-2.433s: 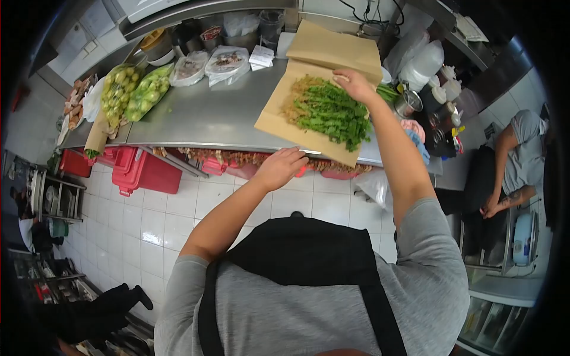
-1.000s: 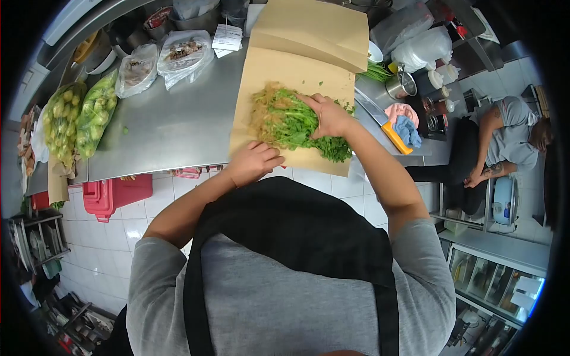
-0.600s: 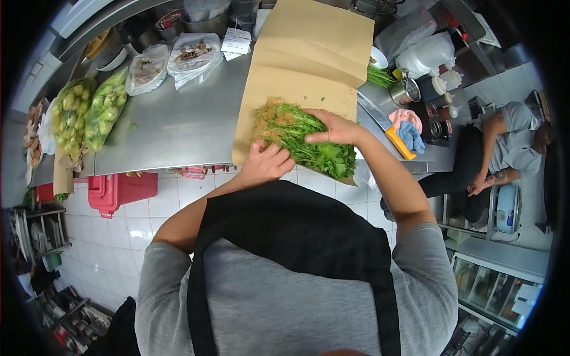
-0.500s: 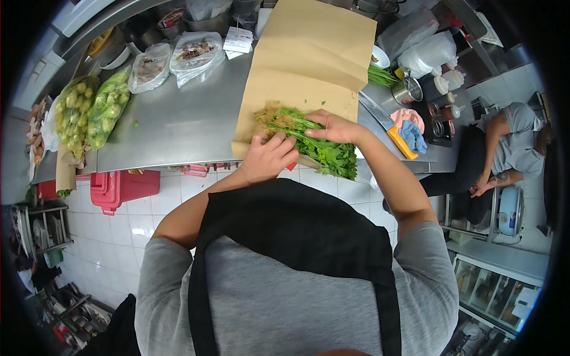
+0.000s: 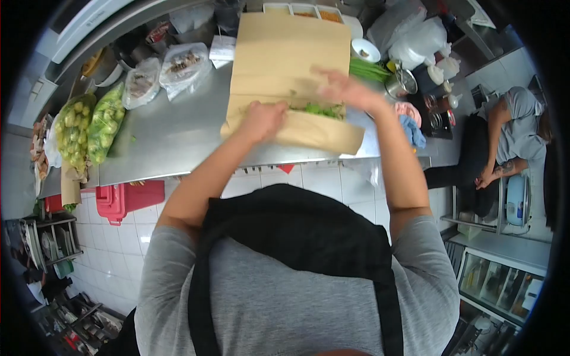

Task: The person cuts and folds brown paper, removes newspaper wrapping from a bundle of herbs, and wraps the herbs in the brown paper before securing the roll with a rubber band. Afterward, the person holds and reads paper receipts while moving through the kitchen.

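A long sheet of brown paper (image 5: 290,53) lies on the steel counter, its near edge folded up over a bunch of leafy green herbs (image 5: 320,110). Most of the herbs are hidden under the fold; some leaves show along its far edge. My left hand (image 5: 267,120) is closed on the left part of the folded paper. Above the paper, right of the herbs, my right hand (image 5: 347,89) is raised with its fingers apart, blurred by motion and holding nothing.
Bags of green vegetables (image 5: 108,124) and bagged food (image 5: 184,66) stand at the left. Long green stalks (image 5: 369,70), a metal cup (image 5: 401,83), cloths (image 5: 411,127) and bottles are at the right. A person (image 5: 515,127) sits at the far right.
The near edge of the paper has been folded over the herbs. My left hand has taken hold of the fold, and my right hand has left the herbs and lifted. The orange-handled knife is now mostly hidden.
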The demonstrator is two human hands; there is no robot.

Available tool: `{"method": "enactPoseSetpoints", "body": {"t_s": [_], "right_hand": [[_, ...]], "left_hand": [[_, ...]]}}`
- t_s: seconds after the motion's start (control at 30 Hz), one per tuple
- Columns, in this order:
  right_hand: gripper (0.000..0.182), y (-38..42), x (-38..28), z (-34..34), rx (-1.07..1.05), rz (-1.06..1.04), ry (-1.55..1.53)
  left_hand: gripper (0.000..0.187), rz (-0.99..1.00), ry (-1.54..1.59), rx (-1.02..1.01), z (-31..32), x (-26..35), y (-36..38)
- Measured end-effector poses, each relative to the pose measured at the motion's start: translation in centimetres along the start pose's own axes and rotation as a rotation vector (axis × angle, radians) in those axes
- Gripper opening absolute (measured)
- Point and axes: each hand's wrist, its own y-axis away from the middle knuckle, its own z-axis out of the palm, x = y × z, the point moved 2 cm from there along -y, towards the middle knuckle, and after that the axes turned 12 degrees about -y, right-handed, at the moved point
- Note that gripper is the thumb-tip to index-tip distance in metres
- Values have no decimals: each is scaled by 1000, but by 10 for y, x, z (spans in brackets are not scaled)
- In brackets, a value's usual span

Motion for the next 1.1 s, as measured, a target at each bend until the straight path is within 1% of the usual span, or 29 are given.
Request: {"method": "enactPoseSetpoints", "body": {"t_s": [0.07, 0.17, 0.23, 0.3, 0.37, 0.47, 0.5, 0.6, 0.7, 0.73, 0.8, 0.83, 0.9, 0.97, 1.03, 1.07, 1.1], "right_hand": [[60, 8, -25, -40, 265, 43, 18], [55, 21, -33, -37, 426, -188, 300], [49, 40, -49, 14, 458, -251, 369], [52, 54, -47, 63, 272, -374, 336], [68, 59, -46, 93, 170, -363, 467], [83, 59, -32, 113, 119, -255, 706], [90, 60, -29, 114, 63, -229, 738], [84, 63, -22, 116, 80, -306, 799], [74, 60, 2, 131, 17, -351, 869], [70, 59, 1, 133, -8, -328, 834], [62, 63, -6, 136, -62, -282, 766], [61, 61, -13, 134, -85, -255, 757], [59, 61, -28, 129, -128, -194, 733], [58, 61, -37, 125, -144, -197, 726], [57, 59, -36, 124, -165, -169, 718], [57, 57, -32, 127, -177, -139, 709], [56, 56, -29, 129, -189, -110, 697]], "left_hand": [[16, -42, 85, -66, 8, -6, -11], [18, -114, 167, -148, 5, -15, -23], [18, -139, 226, -172, 5, -19, -27], [17, -134, 284, -168, 10, -27, -31], [15, -132, 286, -211, 10, -30, -35], [14, -157, 280, -239, 20, -27, -26], [13, -172, 275, -237, 23, -27, -22], [12, -100, 293, -378, 27, -17, -11], [16, -101, 172, -449, 28, -9, 7], [18, -102, 130, -471, 25, -9, 10], [27, -82, 107, -141, -3, -17, 15], [31, -69, 90, 29, -16, -26, 17], [50, -187, -29, 544, -25, -81, -4], [73, -790, 300, 318, -36, -126, -23], [79, -906, 414, 251, -5, -169, -34], [83, -963, 474, 212, 0, -169, -34], [84, -1015, 278, 175, 7, -164, -33]]}}
